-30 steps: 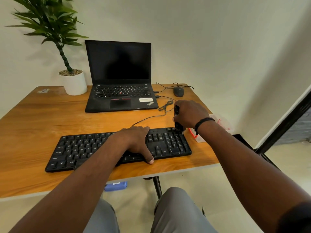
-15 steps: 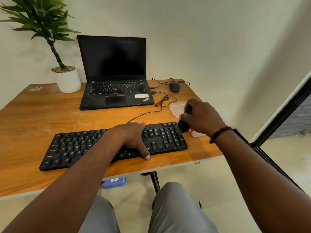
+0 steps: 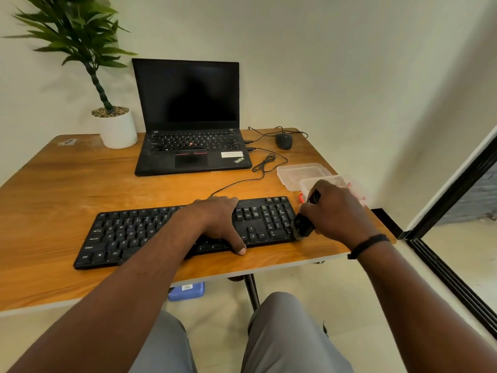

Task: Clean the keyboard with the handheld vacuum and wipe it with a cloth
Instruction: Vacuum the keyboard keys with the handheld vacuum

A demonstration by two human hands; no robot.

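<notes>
At the keyboard's [image 3: 185, 232] right end on the worktop [image 3: 67, 189], right hand [image 3: 336, 211] grips the handheld vacuum [image 3: 304, 224] while left hand [image 3: 217, 219] rests flat across the keys; its nozzle, overhanging that edge, risks slipping off.

1. Left hand [image 3: 215, 222] is laid flat, palm down, fingers relaxed, thumb stretched toward the near edge.
2. Right hand [image 3: 336, 211] is curled tight in a grip, wrist bent, a black band worn on it.

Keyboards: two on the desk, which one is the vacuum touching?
The separate black keyboard at the desk's near edge. The right hand holds the handheld vacuum against its right end; the laptop with its built-in keys sits farther back, untouched.
</notes>
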